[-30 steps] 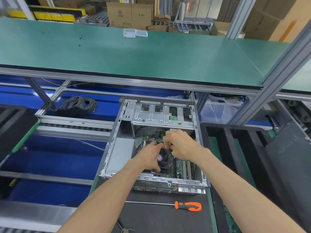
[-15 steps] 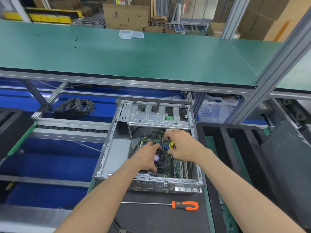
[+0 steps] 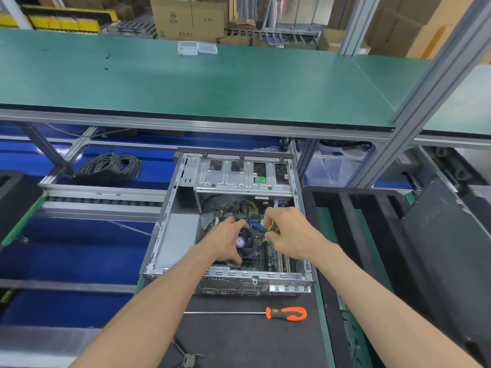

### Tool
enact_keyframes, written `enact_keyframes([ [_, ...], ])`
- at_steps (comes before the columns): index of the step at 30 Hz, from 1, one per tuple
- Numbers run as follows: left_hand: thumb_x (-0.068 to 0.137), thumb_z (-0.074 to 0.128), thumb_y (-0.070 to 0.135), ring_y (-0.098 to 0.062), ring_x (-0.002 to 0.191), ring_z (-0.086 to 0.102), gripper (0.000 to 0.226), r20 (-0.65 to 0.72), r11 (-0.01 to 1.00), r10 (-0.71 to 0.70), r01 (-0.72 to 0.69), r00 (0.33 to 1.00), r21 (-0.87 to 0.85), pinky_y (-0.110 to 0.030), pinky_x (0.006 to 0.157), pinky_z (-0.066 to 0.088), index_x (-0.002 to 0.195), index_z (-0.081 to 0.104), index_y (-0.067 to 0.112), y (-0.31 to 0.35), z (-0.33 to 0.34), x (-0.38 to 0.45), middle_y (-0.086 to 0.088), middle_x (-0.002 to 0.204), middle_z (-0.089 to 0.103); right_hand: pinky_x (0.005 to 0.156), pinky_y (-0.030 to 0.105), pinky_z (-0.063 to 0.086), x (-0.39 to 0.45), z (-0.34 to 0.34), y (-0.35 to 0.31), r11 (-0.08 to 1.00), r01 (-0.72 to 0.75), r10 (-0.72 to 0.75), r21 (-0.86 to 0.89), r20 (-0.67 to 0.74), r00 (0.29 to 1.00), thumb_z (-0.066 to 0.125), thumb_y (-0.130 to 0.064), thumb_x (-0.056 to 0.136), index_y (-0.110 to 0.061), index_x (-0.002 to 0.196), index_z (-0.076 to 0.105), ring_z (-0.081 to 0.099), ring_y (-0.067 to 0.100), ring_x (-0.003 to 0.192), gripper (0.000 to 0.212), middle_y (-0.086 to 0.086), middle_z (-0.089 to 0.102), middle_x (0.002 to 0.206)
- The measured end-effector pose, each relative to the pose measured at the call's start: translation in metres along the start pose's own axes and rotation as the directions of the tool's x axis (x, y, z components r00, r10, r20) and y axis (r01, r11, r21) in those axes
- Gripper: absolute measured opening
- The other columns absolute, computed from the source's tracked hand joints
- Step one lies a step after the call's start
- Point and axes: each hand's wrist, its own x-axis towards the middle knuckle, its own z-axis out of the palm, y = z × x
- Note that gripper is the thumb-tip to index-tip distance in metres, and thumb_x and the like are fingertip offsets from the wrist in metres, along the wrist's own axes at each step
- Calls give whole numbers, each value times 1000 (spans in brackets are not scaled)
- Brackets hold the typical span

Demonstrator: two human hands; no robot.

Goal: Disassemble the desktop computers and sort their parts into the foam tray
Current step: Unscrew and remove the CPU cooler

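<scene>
Green bench [image 3: 186, 81] stretches behind; below it the open computer case [image 3: 172, 235] sits beside the black foam tray [image 3: 342, 221]; left hand [image 3: 225, 241] curls round the cooler fan [image 3: 247, 245], right hand [image 3: 288, 235] pinches a yellow-handled tool [image 3: 271, 227] over the board; one slip could gouge the board or snag wires; orange screwdriver [image 3: 287, 313] lies idle out front.

coil of black cable [image 3: 110, 168] on blue surface; two clear plastic boxes [image 3: 197, 47] on green bench [image 3: 239, 83]; cardboard cartons [image 3: 190, 19] behind.
</scene>
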Motion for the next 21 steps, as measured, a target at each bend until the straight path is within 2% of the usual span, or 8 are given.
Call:
enact_keyframes([
  [7,47,89,35,-26,91,52,94,-3,1000,-4,4,1000,-10,-33,68,45,129,43,32,0,0,-1,2,108,39,70,43,56,1,9,-8,1000,-4,4,-20,17,1000,66,-11,89,-15,91,55,60,21,77,12,0,60,83],
  [15,47,89,36,-27,92,53,93,-4,1000,2,-2,1000,-14,-32,69,44,129,43,31,0,-1,-1,2,105,39,72,42,53,2,10,-14,994,-16,20,-104,42,999,63,-13,91,-14,93,51,58,28,81,12,4,58,89],
  [18,48,89,36,-28,93,53,94,3,1000,2,-2,1000,-10,-33,70,45,129,42,31,0,-1,-2,2,105,39,65,40,45,5,13,-19,979,10,-3,-203,36,999,58,-24,97,-14,94,43,56,33,80,18,3,52,85],
  [21,48,90,36,-27,93,52,95,9,1000,-3,3,1000,-12,-34,69,45,130,41,31,1,-2,-2,2,105,38,63,38,41,9,20,-25,947,-14,25,-321,30,999,52,-37,102,-10,111,49,59,37,87,29,9,53,88],
])
